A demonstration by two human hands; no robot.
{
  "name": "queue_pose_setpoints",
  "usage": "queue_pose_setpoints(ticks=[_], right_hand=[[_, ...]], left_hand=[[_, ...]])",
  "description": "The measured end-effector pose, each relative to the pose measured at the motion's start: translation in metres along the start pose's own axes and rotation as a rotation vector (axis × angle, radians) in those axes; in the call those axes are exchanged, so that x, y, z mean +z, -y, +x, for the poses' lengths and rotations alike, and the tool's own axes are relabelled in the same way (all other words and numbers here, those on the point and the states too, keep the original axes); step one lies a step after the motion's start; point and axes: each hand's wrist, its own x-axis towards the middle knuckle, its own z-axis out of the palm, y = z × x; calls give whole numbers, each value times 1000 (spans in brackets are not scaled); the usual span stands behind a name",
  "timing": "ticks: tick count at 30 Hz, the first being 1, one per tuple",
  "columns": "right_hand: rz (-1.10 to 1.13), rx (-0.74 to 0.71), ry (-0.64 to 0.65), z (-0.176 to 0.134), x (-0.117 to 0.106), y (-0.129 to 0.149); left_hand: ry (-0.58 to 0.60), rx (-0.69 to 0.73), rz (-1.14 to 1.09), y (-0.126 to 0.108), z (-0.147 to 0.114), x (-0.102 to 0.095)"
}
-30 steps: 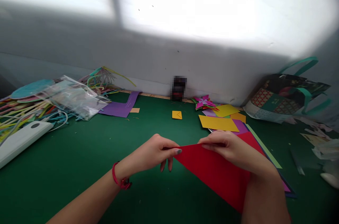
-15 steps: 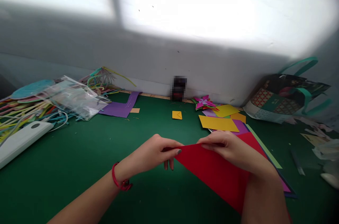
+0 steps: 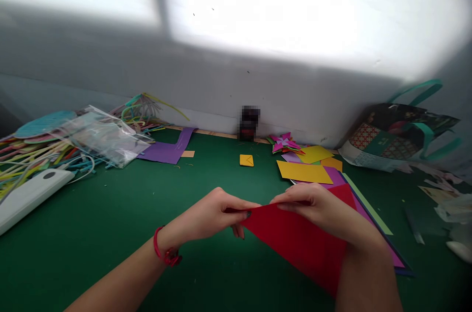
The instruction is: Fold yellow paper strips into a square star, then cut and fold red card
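Observation:
A sheet of red paper hangs slanted above the green table, gripped along its upper edge by both hands. My left hand pinches its left corner between thumb and fingers, with the lower fingers curled under. Close beside it, my right hand pinches the same edge a little to the right. My right forearm covers the sheet's right part. Behind the right hand lies a stack of coloured paper sheets, purple, green and dark blue. A small yellow folded paper envelope rests on the table beyond my hands.
Left stand craft strips under a clear plastic bag, plus a white device. Purple paper lies near the wall. Yellow paper pieces and pink paper flowers are back right, before a patterned bag.
Both hands have come slightly closer together on the red paper's edge. The right hand has shifted a little left, and the sheet with it, baring more of the purple paper.

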Motion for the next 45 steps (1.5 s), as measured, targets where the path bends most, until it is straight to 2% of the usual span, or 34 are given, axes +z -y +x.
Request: queue_pose_setpoints(ticks=[6,11,14,17,22,27,34,45], right_hand=[[-23,20,-7,-1,-1,0],[-18,97,-47,-6,-5,-5],[2,124,-56,-10,-7,-11],[28,135,-36,-11,-8,-14],[43,155,-30,-11,-9,-15],[33,139,-31,-12,-9,-15],[38,110,-29,-9,-7,-11],[60,95,-28,-11,-8,-14]], left_hand=[[6,-57,-54,-3,1,1],[-98,-100,-161,-2,4,-1],[-112,-56,-245,1,4,-2],[-96,-16,-260,3,4,0],[-81,-29,-251,2,3,0],[-46,-67,-129,-3,3,-3],[107,-12,-148,-11,2,-2],[109,4,-166,-12,0,-4]])
